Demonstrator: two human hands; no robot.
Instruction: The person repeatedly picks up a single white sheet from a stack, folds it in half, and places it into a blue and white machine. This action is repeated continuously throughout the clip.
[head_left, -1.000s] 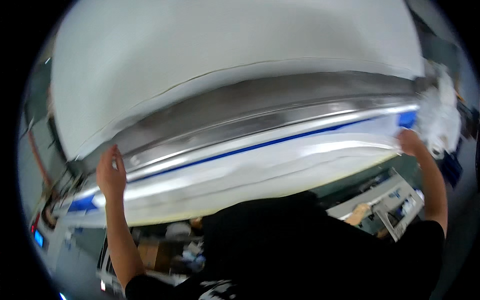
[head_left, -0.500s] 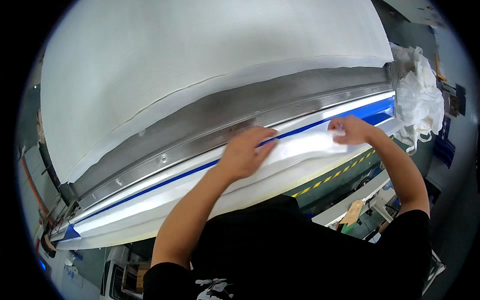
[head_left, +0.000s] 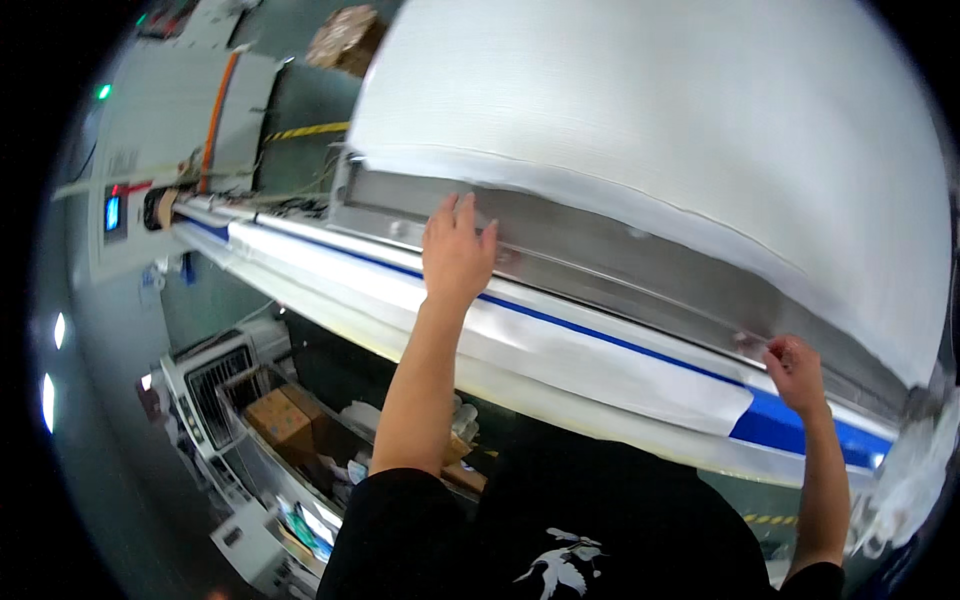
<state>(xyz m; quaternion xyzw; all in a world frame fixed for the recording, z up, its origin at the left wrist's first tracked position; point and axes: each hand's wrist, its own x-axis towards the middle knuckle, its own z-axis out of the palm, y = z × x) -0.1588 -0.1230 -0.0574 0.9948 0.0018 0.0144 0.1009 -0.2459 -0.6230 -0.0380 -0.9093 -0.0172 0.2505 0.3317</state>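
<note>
A broad white textured sheet (head_left: 650, 110) covers the far side, its edge ending over a grey metal bed (head_left: 590, 235). My left hand (head_left: 458, 255) is over the metal bed with fingers apart, holding nothing. Farther right, my right hand (head_left: 796, 372) is closed, its fingers curled together by the bed's near edge; anything inside them is hidden. Between my body and the metal lies a long white fabric strip (head_left: 600, 375), over a blue band (head_left: 775, 425) that shows at its right end and along a thin line.
At the right end hangs a bunched white plastic bag (head_left: 905, 480). Below left stand a metal-sided bin (head_left: 255, 440) with a cardboard box (head_left: 285, 420), and a white machine (head_left: 205, 390). A pale cabinet with a lit screen (head_left: 112, 212) is at far left.
The view has swung toward the left end. My right hand has left the white fabric strip for the metal edge. My left hand has moved onto the metal, fingers spread.
</note>
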